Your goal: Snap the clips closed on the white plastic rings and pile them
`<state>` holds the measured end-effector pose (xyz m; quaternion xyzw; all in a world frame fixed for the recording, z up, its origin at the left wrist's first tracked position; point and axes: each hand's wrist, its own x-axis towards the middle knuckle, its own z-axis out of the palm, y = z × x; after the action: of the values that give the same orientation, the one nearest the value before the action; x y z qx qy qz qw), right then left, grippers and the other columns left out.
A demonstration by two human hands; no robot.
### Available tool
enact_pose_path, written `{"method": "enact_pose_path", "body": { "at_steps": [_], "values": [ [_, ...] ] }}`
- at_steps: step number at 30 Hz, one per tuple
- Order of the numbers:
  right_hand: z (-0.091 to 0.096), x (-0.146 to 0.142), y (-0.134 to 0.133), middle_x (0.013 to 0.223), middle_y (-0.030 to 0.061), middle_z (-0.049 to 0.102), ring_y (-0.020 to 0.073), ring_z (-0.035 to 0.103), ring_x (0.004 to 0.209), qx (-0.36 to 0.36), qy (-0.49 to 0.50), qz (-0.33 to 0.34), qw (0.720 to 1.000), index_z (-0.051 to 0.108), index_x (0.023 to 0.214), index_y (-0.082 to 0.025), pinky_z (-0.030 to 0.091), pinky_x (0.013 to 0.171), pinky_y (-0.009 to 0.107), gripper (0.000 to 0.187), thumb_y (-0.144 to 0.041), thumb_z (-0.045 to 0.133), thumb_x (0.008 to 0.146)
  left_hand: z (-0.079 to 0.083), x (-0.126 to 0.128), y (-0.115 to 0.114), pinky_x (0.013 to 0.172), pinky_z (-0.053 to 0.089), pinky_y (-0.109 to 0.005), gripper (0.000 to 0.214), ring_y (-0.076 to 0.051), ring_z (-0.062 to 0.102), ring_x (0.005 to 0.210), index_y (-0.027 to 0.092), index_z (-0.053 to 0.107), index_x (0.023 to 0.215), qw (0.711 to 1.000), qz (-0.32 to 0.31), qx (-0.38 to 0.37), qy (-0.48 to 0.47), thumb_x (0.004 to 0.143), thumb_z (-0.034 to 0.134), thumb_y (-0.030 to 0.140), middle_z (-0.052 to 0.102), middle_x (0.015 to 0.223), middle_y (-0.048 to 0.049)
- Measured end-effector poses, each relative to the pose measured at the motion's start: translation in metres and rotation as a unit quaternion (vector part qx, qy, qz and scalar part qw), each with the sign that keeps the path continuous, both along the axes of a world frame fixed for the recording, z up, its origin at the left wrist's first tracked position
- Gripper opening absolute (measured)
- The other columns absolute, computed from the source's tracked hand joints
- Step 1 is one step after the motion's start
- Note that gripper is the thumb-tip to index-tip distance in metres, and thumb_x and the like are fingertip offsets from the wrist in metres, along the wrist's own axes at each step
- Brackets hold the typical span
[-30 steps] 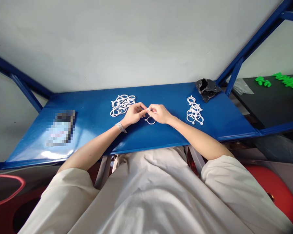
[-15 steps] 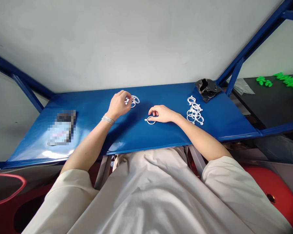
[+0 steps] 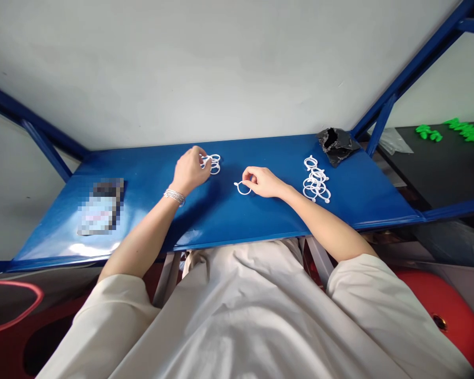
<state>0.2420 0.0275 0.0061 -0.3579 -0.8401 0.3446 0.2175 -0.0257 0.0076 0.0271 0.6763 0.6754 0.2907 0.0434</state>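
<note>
Workshop, likely | blue bench (image 3: pixel 268 221) | white rings (image 3: pixel 318 177) | green pieces (image 3: pixel 469 131)

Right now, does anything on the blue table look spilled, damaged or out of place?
Only the crumpled black bag on the blue table, far right, stands out: its mouth gapes raggedly. I see no spill. The white ring in the right hand shows no clear damage, though partly covered; the pixelated object cannot be judged.

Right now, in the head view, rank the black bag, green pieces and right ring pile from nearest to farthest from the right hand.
From the right hand:
1. Right ring pile: to its right, on the blue table.
2. Black bag: farther right, toward that table's back edge.
3. Green pieces: far right, on the black surface.
</note>
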Motion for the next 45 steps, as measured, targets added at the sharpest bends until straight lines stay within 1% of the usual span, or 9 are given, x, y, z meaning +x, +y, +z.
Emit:
{"method": "enact_pose_path", "body": {
  "at_steps": [6, 11, 18, 24, 29, 32, 35, 40, 45],
  "values": [
    [-0.002, -0.006, 0.001, 0.083, 0.0000, 0.066, 0.0092, 0.055, 0.054, -0.125, 0.149, -0.044, 0.980, 0.058, 0.091, -0.018, 0.041, 0.052, 0.024, 0.018, -0.031, 0.071, 0.093, -0.019, 0.059, -0.029, 0.052, 0.041, -0.025, 0.045, -0.013, 0.057, 0.053, 0.017, 0.069, 0.088, 0.939, -0.215, -0.118, -0.241, 0.083, 0.081, 0.061, 0.066, 0.064, -0.0010],
    [0.005, -0.006, -0.001, 0.087, 0.0016, 0.066, 0.0053, 0.051, 0.050, -0.201, 0.217, -0.025, 0.955, 0.061, 0.093, -0.017, 0.037, 0.044, 0.020, 0.023, -0.032, 0.079, 0.090, -0.026, 0.062, -0.026, 0.043, 0.035, -0.023, 0.055, -0.009, 0.050, 0.046, 0.017, 0.065, 0.085, 0.848, -0.254, -0.187, -0.427, 0.081, 0.082, 0.069, 0.059, 0.061, 0.0006],
    [0.017, -0.007, -0.011, 0.065, -0.0041, 0.049, 0.0056, 0.035, 0.044, -0.391, 0.182, 0.040, 0.901, 0.054, 0.077, -0.018, 0.034, 0.037, 0.020, 0.032, -0.036, 0.071, 0.097, -0.014, 0.060, -0.030, 0.043, 0.028, -0.023, 0.059, -0.004, 0.027, 0.045, 0.017, 0.061, 0.076, 0.750, -0.336, -0.308, -0.479, 0.077, 0.085, 0.071, 0.034, 0.056, 0.0076],
    [0.016, -0.010, -0.016, 0.057, -0.0079, 0.032, 0.0054, 0.024, 0.047, -0.368, 0.185, 0.066, 0.909, 0.055, 0.069, -0.017, 0.024, 0.035, 0.018, 0.057, -0.066, 0.074, 0.092, -0.007, 0.063, -0.036, 0.044, 0.022, -0.025, 0.066, -0.005, 0.026, 0.047, 0.018, 0.053, 0.063, 0.749, -0.343, -0.311, -0.474, 0.081, 0.078, 0.076, 0.030, 0.057, 0.0049],
    [0.014, -0.014, -0.021, 0.054, -0.0099, 0.025, 0.0048, 0.020, 0.046, -0.368, 0.196, 0.057, 0.907, 0.048, 0.063, -0.020, 0.021, 0.036, 0.019, 0.062, -0.070, 0.077, 0.086, -0.003, 0.064, -0.037, 0.045, 0.018, -0.026, 0.072, -0.007, 0.023, 0.050, 0.019, 0.043, 0.057, 0.751, -0.353, -0.314, -0.462, 0.080, 0.077, 0.078, 0.027, 0.057, 0.0037],
    [0.014, -0.016, -0.022, 0.054, -0.0112, 0.018, 0.0046, 0.016, 0.046, -0.383, 0.230, 0.061, 0.893, 0.034, 0.058, -0.024, 0.021, 0.037, 0.021, 0.071, -0.073, 0.077, 0.084, -0.008, 0.063, -0.036, 0.045, 0.023, -0.027, 0.073, -0.009, 0.025, 0.050, 0.021, 0.036, 0.055, 0.750, -0.351, -0.311, -0.466, 0.082, 0.075, 0.076, 0.027, 0.057, 0.0028],
    [0.012, -0.016, -0.020, 0.056, -0.0108, 0.022, 0.0055, 0.020, 0.046, -0.366, 0.241, 0.056, 0.897, 0.040, 0.062, -0.023, 0.025, 0.038, 0.022, 0.069, -0.081, 0.073, 0.083, -0.014, 0.059, -0.031, 0.044, 0.031, -0.029, 0.070, -0.009, 0.032, 0.048, 0.020, 0.041, 0.056, 0.751, -0.350, -0.301, -0.472, 0.085, 0.072, 0.077, 0.034, 0.057, 0.0016],
    [0.004, -0.014, -0.012, 0.068, -0.0030, 0.054, 0.0107, 0.045, 0.052, -0.188, 0.190, 0.008, 0.964, 0.058, 0.085, -0.020, 0.037, 0.049, 0.026, 0.051, -0.067, 0.075, 0.085, -0.025, 0.052, -0.018, 0.043, 0.040, -0.027, 0.063, -0.012, 0.050, 0.047, 0.018, 0.058, 0.069, 0.787, -0.296, -0.241, -0.485, 0.084, 0.072, 0.078, 0.052, 0.058, -0.0008],
    [0.000, -0.012, -0.012, 0.074, -0.0023, 0.061, 0.0139, 0.053, 0.064, 0.004, 0.094, -0.026, 0.995, 0.053, 0.092, -0.022, 0.040, 0.064, 0.028, 0.028, -0.045, 0.068, 0.089, -0.030, 0.054, -0.015, 0.044, 0.050, -0.024, 0.063, -0.015, 0.061, 0.053, 0.016, 0.065, 0.086, 0.811, -0.263, -0.232, -0.468, 0.085, 0.071, 0.079, 0.060, 0.060, -0.0027]
  ]
}}
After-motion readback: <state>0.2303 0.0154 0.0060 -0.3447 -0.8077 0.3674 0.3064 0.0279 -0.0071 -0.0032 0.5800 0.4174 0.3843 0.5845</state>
